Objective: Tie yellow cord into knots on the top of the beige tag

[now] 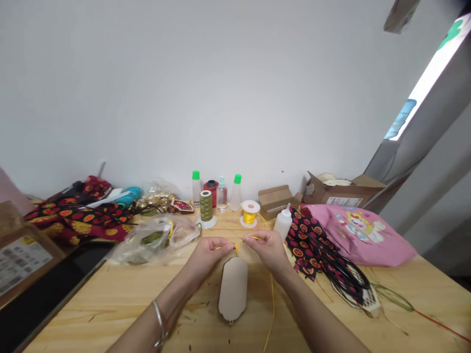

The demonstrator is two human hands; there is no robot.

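Note:
A flat, light beige plaque with scalloped ends (233,289) hangs upright between my forearms, a small loop at its lower end. Yellow cord (273,306) is tied at its top loop. My left hand (211,252) pinches the cord right beside that loop. A little to the right, my right hand (268,249) pinches another stretch of the same cord between thumb and forefinger. From there a long yellow tail runs down toward the table's front edge. The yellow cord spool (249,215) stands just behind my hands.
Behind stand a green thread spool (206,206), a red spool (213,189) and several bottles (222,196). A white squeeze bottle (282,224), patterned fabric (302,235), black cable (344,272) and pink bag (362,235) lie right. Plastic bags (154,240) and a black panel (55,294) lie left.

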